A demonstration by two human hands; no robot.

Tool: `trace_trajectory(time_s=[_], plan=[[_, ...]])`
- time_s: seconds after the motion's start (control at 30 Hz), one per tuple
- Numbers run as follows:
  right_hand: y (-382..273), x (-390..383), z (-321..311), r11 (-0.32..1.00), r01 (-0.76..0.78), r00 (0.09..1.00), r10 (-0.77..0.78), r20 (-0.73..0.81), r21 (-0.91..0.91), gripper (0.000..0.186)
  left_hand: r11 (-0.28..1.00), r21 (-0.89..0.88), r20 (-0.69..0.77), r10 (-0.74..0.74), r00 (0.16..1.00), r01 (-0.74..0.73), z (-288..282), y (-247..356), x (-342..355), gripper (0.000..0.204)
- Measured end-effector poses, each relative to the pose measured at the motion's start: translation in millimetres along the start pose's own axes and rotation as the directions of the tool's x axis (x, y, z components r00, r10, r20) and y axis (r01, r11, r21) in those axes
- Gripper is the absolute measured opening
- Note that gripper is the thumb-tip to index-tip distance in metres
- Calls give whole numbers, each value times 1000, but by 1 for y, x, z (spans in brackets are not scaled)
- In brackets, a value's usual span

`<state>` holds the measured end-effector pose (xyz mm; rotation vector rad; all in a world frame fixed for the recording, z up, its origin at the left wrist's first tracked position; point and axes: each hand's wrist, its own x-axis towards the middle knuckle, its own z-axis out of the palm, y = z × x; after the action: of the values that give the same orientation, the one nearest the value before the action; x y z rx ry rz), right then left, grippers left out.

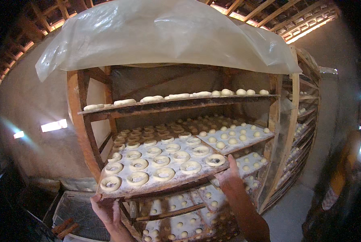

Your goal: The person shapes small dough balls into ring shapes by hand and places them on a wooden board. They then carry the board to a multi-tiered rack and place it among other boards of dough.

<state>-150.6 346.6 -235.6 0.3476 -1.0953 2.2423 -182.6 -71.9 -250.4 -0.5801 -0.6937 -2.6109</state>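
A floured board (128, 190) with rows of raw dough rings (163, 174) juts out from a wooden rack (78, 121). My left hand (105, 206) grips its near left corner from below, thumb up at the edge. At the right front corner, my right hand (227, 173) is closed on the same board, close to the last ring (215, 160). The board tilts slightly, its left front corner lower than the right. Its far part lies in the rack's shade. Beside it on the same level rests another board (227, 150) with small dough balls (232, 140).
Above, a shelf board (180, 105) carries more dough. Plastic sheeting (168, 36) drapes over the rack's top. Lower boards (173, 207) hold dough balls. A second loaded rack (295, 133) stands right. A crate (81, 209) sits low on the left, near the wall (43, 153).
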Motion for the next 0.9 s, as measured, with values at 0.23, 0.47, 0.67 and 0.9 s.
trace_trajectory(time_s=[0.23, 0.47, 0.67, 0.9], plan=[[12, 5, 4, 997, 38, 994, -32, 102, -59, 67, 994, 109, -21, -18, 1000, 20, 5, 15, -5, 52], [-18, -22, 55, 932, -238, 971, 234, 50, 275, 60, 988, 151, -221, 38, 975, -5, 12, 16, -7, 52], [52, -4, 29, 989, -73, 996, 78, 36, -130, 53, 916, 395, -135, -25, 991, 77, 8, -59, 5, 51], [48, -132, -26, 607, -115, 872, 441, 212, -786, 45, 668, 629, 334, -694, 638, 397, 70, -185, -174, 45]])
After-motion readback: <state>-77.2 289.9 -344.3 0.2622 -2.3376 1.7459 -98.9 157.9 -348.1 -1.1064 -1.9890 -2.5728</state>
